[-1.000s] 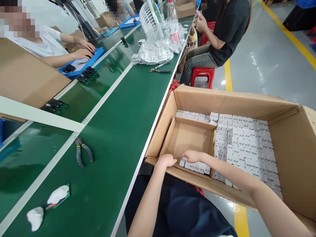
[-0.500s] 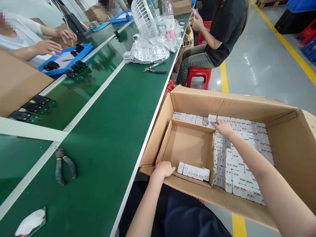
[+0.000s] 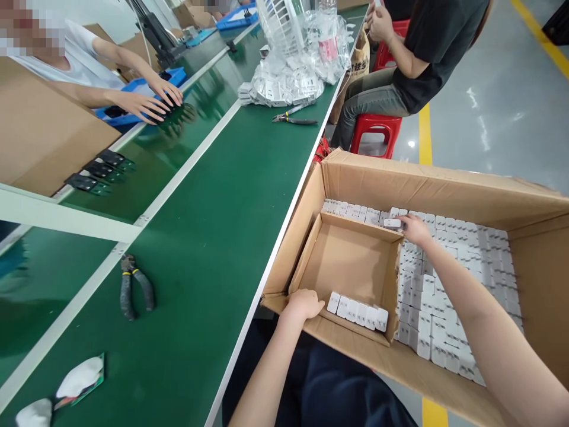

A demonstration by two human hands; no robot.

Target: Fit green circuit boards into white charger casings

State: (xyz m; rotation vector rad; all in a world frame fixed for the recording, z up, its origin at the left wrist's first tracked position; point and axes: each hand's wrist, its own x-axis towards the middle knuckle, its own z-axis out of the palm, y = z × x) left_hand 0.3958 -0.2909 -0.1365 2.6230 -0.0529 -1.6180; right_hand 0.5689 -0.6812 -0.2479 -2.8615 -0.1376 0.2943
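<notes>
A large cardboard box (image 3: 448,184) holds closely packed rows of small white plastic blocks (image 3: 448,332). Inside it, at the left, sits a shallow cardboard tray (image 3: 347,246) with several of the white blocks standing in a row along its near side. My left hand (image 3: 306,303) is closed over the tray's near left corner, by the box's near wall. Past the tray's far right corner, my right hand (image 3: 415,229) pinches one white block (image 3: 392,223), which lies sideways above the row at the back.
Pliers (image 3: 136,287) lie on the green table (image 3: 213,237), left of the box. Farther back are a second pair of pliers (image 3: 296,118) and a plastic bag of white parts (image 3: 284,83). One co-worker's hands (image 3: 153,104) touch black parts; another person sits on a red stool (image 3: 376,127).
My right hand has lifted or turned a white block, now showing sideways in its fingers. My left hand stays on the tray corner. The co-worker's hands across the table moved to the black parts.
</notes>
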